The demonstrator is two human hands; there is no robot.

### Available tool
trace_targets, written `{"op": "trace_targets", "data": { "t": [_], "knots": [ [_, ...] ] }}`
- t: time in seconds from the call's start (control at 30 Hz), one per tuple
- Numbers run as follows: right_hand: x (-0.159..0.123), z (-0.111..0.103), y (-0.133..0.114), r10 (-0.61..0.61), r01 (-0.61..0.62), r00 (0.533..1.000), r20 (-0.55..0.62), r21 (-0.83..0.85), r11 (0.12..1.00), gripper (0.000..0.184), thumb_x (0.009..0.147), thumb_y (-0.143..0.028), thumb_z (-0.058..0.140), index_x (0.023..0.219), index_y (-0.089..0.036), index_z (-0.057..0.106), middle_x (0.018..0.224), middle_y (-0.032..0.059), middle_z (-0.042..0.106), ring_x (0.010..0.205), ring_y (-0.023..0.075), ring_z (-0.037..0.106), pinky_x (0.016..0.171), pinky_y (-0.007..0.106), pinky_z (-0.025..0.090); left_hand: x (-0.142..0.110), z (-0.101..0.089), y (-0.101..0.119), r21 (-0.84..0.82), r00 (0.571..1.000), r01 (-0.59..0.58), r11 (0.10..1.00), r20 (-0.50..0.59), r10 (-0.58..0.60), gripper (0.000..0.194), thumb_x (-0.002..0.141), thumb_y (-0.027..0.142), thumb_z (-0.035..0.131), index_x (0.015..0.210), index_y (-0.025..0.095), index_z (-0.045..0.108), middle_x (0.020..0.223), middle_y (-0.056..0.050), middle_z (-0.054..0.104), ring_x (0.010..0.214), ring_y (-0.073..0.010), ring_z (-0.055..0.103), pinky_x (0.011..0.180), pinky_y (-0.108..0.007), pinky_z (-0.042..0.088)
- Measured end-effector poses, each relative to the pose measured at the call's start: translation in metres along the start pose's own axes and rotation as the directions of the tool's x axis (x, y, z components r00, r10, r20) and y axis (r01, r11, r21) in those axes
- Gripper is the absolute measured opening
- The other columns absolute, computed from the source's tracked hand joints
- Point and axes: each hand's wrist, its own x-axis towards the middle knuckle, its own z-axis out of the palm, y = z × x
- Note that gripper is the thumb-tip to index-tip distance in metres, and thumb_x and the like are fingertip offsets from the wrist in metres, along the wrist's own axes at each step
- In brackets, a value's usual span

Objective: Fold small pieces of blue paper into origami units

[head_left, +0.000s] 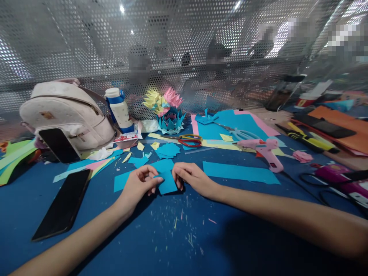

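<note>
Both hands meet over a small blue paper square [167,183] on the dark blue table [178,237]. My left hand [140,183] pinches the square's left edge with curled fingers. My right hand [192,177] presses its right edge with bent fingers. Under and beside the square lies a larger blue paper piece [123,181]. A long blue paper strip [240,172] lies just right of my right hand.
A black phone [64,205] lies at left, another phone [59,145] leans on a white backpack [67,111]. Behind are a white bottle [120,109], paper flowers [168,109], red-handled scissors [188,140], a pink glue gun [266,150], coloured sheets and tools at right. A perforated metal screen backs the table.
</note>
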Motion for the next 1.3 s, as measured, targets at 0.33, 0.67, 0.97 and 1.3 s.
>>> {"op": "trace_targets", "data": {
  "t": [0.33,0.67,0.97,1.3],
  "knots": [
    [0.0020,-0.0014,-0.0052,-0.138,0.136,0.990,0.002,-0.179,0.974,0.011,0.092,-0.026,0.052,0.098,-0.019,0.058,0.098,0.0041,0.057,0.089,0.0146,0.055,0.073,0.027,0.045,0.0007,0.0008,0.0026,-0.018,0.999,0.018,1.000,0.046,-0.017,0.027,0.069,0.030,0.074,0.075,0.018,0.051,0.047,0.009,0.048,0.038,-0.0062,0.044,0.039,-0.017,0.031],
    [0.0033,-0.0022,-0.0005,-0.186,0.193,0.981,0.050,-0.233,0.953,0.019,0.091,-0.031,0.055,0.078,-0.017,0.054,0.088,0.0027,0.056,0.085,0.0146,0.052,0.080,0.029,0.043,-0.0029,0.0018,0.0008,0.045,0.990,-0.139,0.989,0.021,0.138,0.022,0.080,0.031,0.064,0.072,0.017,0.048,0.080,0.000,0.059,0.055,-0.0074,0.045,0.048,-0.018,0.034],
    [0.0046,0.0005,0.0017,-0.075,0.086,0.994,0.076,-0.146,0.986,0.012,0.086,-0.028,0.061,0.086,-0.017,0.063,0.084,0.0013,0.064,0.080,0.0135,0.059,0.076,0.026,0.046,-0.0045,0.0028,-0.0015,0.292,0.974,-0.221,0.930,0.120,0.194,0.011,0.077,0.025,0.065,0.084,0.018,0.060,0.082,-0.003,0.061,0.076,-0.0170,0.056,0.067,-0.026,0.042],
    [0.0048,0.0004,0.0018,-0.066,0.078,0.996,0.064,-0.207,0.975,0.007,0.085,-0.023,0.061,0.087,-0.017,0.063,0.085,0.0017,0.066,0.082,0.0143,0.061,0.077,0.027,0.046,-0.0056,0.0029,0.0000,0.371,0.974,-0.228,0.900,0.078,0.214,0.006,0.079,0.024,0.062,0.081,0.019,0.065,0.084,-0.003,0.067,0.081,-0.0191,0.059,0.072,-0.028,0.043]
  ]
}}
